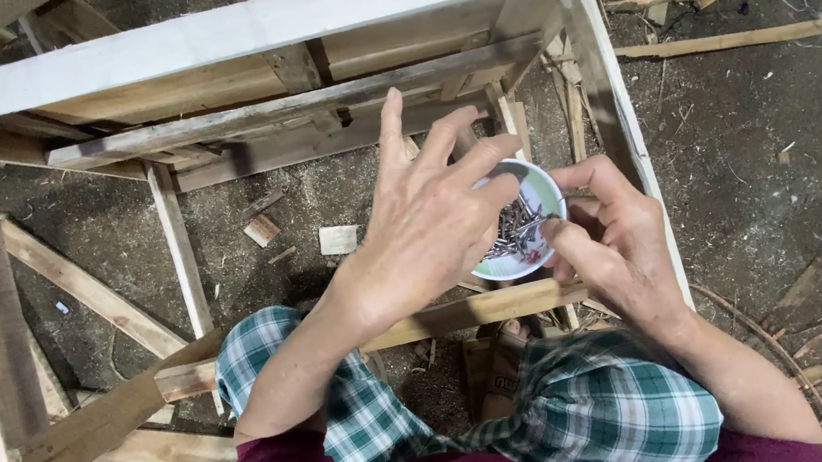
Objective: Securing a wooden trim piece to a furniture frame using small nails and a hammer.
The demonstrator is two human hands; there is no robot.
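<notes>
Bowl (pixel 530 211): small, round, white-rimmed, with a faded coloured inside; sits between both hands, above the knees.
Nails (pixel 514 231): heap of thin grey metal pins, tangled, filling the bottom of the bowl.
Right hand (pixel 613 237): curled round the right edge of the bowl, fingertips pinched at the nails; gripping the bowl.
Left hand (pixel 434 214): spread open over the left half of the bowl, fingers fanned, nothing clasped.
Clothing: checked green-and-white shorts (pixel 589 410), dark red sleeve.
Frame (pixel 241 26): rough pale sawn planks, nailed into a crate-like shape, just beyond the hands.
Rail (pixel 469 311): bare wooden strip, directly under the bowl.
Ground (pixel 766 157): dark, dusty, strewn with splinters and offcuts.
</notes>
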